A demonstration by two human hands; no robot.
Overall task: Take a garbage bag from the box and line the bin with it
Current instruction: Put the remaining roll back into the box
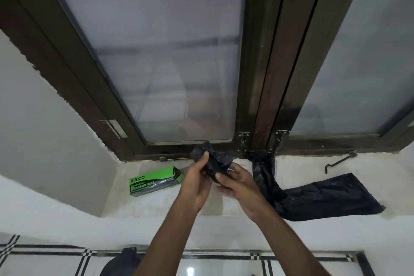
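Observation:
A green box (154, 180) of garbage bags lies on the white window sill (170, 204), its right end flap open. Above the sill, my left hand (197, 182) and my right hand (237, 182) both grip a bunched black garbage bag roll (215, 159). From the roll a strip of black bag (322, 197) trails to the right, down across the sill, and lies flat there. A dark rounded object (125, 260) shows at the bottom edge below the sill; I cannot tell whether it is the bin.
A brown-framed window with frosted glass (170, 63) rises behind the sill. A metal window stay hook (338, 162) lies on the sill at the right. White wall (44, 130) closes the left side. Tiled floor with black lines (224, 264) shows below.

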